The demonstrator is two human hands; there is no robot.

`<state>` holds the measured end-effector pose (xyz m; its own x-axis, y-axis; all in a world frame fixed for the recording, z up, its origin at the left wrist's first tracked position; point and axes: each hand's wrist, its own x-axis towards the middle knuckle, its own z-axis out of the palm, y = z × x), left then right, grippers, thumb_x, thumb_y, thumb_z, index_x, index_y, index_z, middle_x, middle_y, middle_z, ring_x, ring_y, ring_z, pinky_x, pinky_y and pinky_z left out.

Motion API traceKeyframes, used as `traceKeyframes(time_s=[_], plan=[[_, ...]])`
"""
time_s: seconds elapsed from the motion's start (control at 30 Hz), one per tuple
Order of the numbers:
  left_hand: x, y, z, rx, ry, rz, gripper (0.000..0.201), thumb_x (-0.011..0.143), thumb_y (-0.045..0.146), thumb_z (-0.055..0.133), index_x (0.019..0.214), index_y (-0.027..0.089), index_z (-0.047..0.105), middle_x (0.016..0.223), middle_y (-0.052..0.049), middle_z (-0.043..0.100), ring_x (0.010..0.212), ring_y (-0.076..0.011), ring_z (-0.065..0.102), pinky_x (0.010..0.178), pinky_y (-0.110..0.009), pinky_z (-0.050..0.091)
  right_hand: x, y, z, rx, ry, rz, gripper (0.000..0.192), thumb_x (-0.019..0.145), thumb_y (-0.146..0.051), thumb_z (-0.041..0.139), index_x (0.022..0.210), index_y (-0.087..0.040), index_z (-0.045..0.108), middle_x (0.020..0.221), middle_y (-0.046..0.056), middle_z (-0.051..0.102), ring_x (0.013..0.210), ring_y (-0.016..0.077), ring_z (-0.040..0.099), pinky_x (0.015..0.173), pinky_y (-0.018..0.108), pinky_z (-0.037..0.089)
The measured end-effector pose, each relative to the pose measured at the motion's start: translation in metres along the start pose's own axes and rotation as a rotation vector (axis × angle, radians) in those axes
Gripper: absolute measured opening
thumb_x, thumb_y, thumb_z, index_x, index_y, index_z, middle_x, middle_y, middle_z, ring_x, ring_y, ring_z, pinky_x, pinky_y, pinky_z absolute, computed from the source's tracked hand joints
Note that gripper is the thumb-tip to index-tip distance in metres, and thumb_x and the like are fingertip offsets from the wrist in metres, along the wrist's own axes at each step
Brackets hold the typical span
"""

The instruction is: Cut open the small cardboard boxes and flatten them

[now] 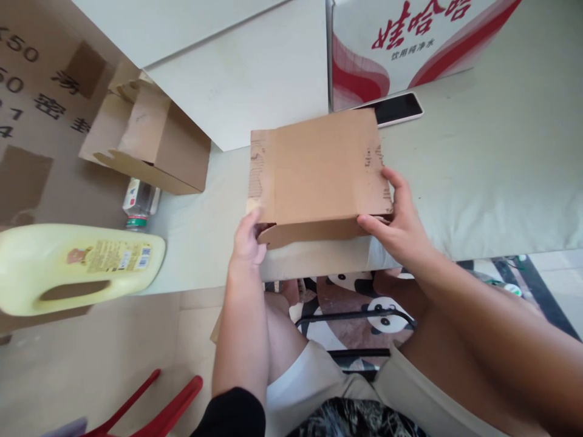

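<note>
A brown cardboard box (319,170) lies flat on the cloth-covered table in front of me, its broad face up and its side edges ragged. My left hand (248,240) grips its near left corner, the thumb bent in at the box's edge. At the near right corner, my right hand (398,224) holds the box with thumb and fingers spread along its edge. Behind the box's far right corner lies a phone (398,109) with a dark screen, partly covered by the cardboard.
White boxes (255,73) and a red-and-white carton (410,48) stand behind. On the left are an opened cardboard box (168,142), a plastic bottle (139,203) and a pale yellow jug (82,267). Below the table edge (200,285) are my legs and a red chair part (170,406).
</note>
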<state>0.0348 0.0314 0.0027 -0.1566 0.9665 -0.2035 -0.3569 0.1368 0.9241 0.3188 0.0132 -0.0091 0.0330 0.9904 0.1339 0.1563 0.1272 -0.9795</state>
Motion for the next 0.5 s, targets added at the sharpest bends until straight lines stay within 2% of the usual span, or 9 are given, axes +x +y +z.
traceKeyframes(time_s=[0.07,0.13,0.2,0.27,0.37,0.5], plan=[[-0.003,-0.001,0.002,-0.009,0.038,-0.033,0.029,0.071,0.039,0.081,0.092,0.021,0.073,0.077,-0.004,0.08,0.083,-0.0279,0.08,0.072,-0.036,0.065,0.001,-0.002,-0.001,-0.003,-0.008,0.022,0.089,0.079,-0.045,0.082,0.154,-0.036,0.035,0.134,0.012,0.065,0.099,0.0264,0.074,0.071,0.038,0.065],[-0.003,0.001,0.004,-0.041,0.074,-0.067,0.022,0.073,0.032,0.081,0.09,0.02,0.073,0.076,-0.003,0.079,0.077,-0.0251,0.08,0.069,-0.033,0.065,0.001,-0.005,-0.002,0.037,-0.048,0.021,0.089,0.082,-0.048,0.079,0.156,-0.033,0.033,0.127,0.012,0.07,0.098,0.0267,0.075,0.073,0.04,0.065],[-0.001,0.004,0.006,-0.076,0.108,-0.103,0.017,0.079,0.032,0.076,0.09,0.019,0.073,0.073,-0.002,0.078,0.072,-0.0229,0.079,0.065,-0.031,0.065,0.002,-0.007,-0.003,0.098,-0.153,0.023,0.075,0.087,-0.054,0.073,0.151,-0.03,0.041,0.12,0.011,0.073,0.096,0.0266,0.075,0.076,0.043,0.065],[0.001,0.006,0.006,-0.087,0.124,-0.144,0.016,0.084,0.033,0.071,0.09,0.018,0.073,0.072,-0.002,0.077,0.069,-0.0218,0.079,0.063,-0.03,0.064,0.001,-0.009,-0.004,0.109,-0.233,0.035,0.054,0.092,-0.056,0.065,0.136,-0.027,0.056,0.117,0.011,0.075,0.1,0.0266,0.075,0.082,0.046,0.065],[0.0,0.005,0.008,-0.071,0.093,-0.17,0.013,0.086,0.031,0.069,0.09,0.019,0.073,0.074,-0.004,0.078,0.068,-0.0222,0.078,0.062,-0.031,0.063,0.001,-0.012,-0.005,0.046,-0.166,0.034,0.038,0.093,-0.057,0.063,0.114,-0.025,0.068,0.108,0.009,0.076,0.106,0.0282,0.073,0.09,0.048,0.063],[-0.004,0.003,0.01,-0.043,0.02,-0.166,0.014,0.077,0.031,0.075,0.081,0.018,0.073,0.061,-0.003,0.073,0.052,-0.0197,0.07,0.052,-0.029,0.057,-0.001,-0.013,-0.006,0.068,-0.004,0.095,0.034,0.094,-0.059,0.06,0.091,-0.026,0.07,0.089,0.006,0.075,0.099,0.0287,0.074,0.09,0.048,0.062]])
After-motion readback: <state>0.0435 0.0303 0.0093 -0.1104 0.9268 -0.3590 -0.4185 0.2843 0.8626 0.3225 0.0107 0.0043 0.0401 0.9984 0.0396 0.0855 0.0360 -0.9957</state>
